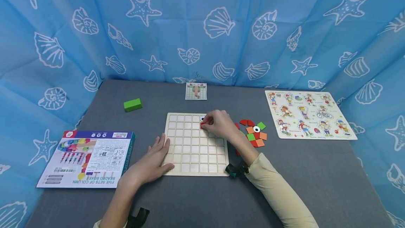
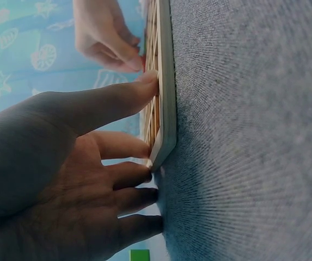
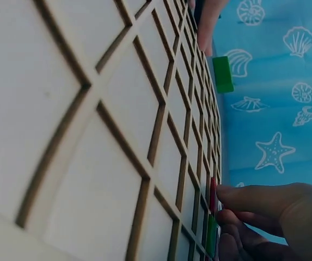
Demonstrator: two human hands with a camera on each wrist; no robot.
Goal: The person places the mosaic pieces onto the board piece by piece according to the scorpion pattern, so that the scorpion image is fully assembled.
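Observation:
A wooden grid board (image 1: 186, 149) of square cells lies mid-table. My left hand (image 1: 148, 166) rests along its left edge, fingers mostly straight and the thumb touching the front left part of the rim. Over the board's far right part, my right hand (image 1: 219, 124) pinches a small red tile (image 1: 201, 126) at a cell. Just behind it sits a tile with a black-and-white eye (image 1: 202, 118), partly covered by the fingers. In the right wrist view a green tile (image 3: 211, 235) shows near those fingertips; the right hand hides other cells.
Loose red, orange and green tiles (image 1: 260, 143) lie right of the board. A pattern card (image 1: 196, 96) stands behind it, a green block (image 1: 133, 105) back left. A boxed toy (image 1: 91, 161) lies left, and a picture puzzle board (image 1: 311, 115) far right.

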